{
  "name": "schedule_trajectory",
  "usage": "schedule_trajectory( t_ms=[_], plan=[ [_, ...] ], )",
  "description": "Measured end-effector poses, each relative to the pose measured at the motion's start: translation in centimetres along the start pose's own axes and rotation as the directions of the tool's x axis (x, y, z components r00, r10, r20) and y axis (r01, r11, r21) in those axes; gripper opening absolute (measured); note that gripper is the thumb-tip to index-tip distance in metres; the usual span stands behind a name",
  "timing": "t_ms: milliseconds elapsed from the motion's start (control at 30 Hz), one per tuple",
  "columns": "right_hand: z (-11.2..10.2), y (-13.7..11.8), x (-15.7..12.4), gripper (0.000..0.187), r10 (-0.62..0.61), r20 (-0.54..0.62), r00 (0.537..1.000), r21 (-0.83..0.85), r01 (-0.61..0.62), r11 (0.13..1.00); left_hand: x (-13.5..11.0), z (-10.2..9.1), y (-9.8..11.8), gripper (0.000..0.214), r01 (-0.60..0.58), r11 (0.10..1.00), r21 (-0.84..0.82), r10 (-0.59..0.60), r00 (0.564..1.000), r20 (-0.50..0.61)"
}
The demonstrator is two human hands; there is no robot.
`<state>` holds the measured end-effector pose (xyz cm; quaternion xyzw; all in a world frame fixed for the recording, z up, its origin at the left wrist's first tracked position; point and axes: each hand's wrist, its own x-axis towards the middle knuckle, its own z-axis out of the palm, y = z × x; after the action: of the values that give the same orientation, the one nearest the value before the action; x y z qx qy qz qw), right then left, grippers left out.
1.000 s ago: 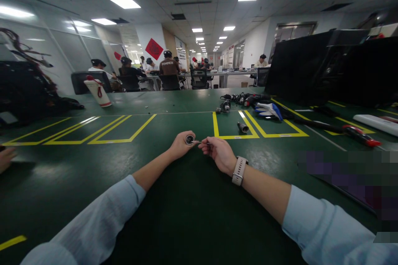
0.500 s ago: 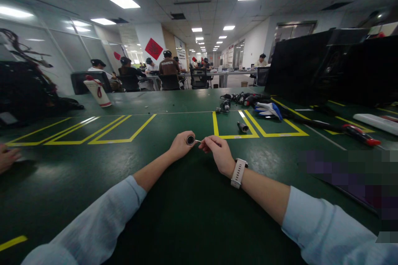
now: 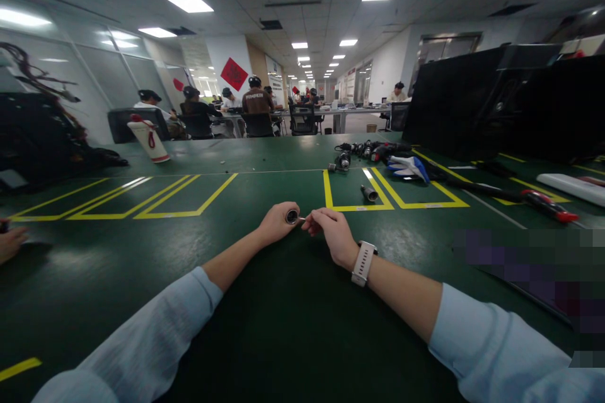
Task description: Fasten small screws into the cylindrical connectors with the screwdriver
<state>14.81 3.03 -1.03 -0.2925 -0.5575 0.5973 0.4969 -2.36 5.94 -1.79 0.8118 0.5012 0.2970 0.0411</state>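
Observation:
My left hand (image 3: 278, 223) is wrapped round a small metal cylinder (image 3: 292, 216), whose dark round opening faces me. Pinched in the fingers of my right hand (image 3: 329, 230) is a thin metal rod (image 3: 302, 219), and its end meets the cylinder's right side. The rod's far end is hidden by my fingers, so its kind does not show. Beyond my right hand a similar metal cylinder (image 3: 368, 193) lies on its side within a yellow taped box on the green table (image 3: 265, 277).
Several dark metal parts (image 3: 363, 152) lie at the back, beside a blue and white glove (image 3: 408, 169). A red-and-black handled tool (image 3: 548, 204) is at right, near black monitors (image 3: 472, 97). A white bottle (image 3: 149, 141) stands back left. Another person's hand (image 3: 12, 242) shows at the left edge.
The cylinder in my left hand has tilted and shifted slightly right and down, showing more of its opening. My right hand has barely moved. The other person's hand at left has shifted slightly.

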Motion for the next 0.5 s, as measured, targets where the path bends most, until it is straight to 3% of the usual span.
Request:
schedule_trajectory(
  t_ms=[100, 167, 333, 500],
  plan=[
    [-0.1, 0.2, 0.1, 0.021, 0.024, 0.0, 1.0, 0.077, -0.024, 0.997, 0.0, 0.0, 0.0, 0.011, -0.005, 1.0, 0.004, 0.005, 1.0, 0.01],
    [-0.1, 0.1, 0.0, 0.021, -0.05, 0.013, 0.999, 0.028, 0.049, 0.998, 0.0, 0.0, 0.0, 0.011, -0.004, 1.0, 0.01, 0.004, 1.0, 0.018],
    [0.0, -0.2, -0.7, 0.025, -0.274, 0.046, 0.961, -0.336, 0.273, 0.902, -0.1, 0.2, -0.3, 0.011, -0.009, 1.0, 0.025, 0.008, 0.999, 0.036],
    [0.4, -0.2, -0.9, 0.026, -0.341, 0.047, 0.939, -0.554, 0.308, 0.774, 0.0, 0.2, -0.3, 0.01, -0.022, 0.999, 0.043, 0.02, 0.999, 0.047]
  ],
)
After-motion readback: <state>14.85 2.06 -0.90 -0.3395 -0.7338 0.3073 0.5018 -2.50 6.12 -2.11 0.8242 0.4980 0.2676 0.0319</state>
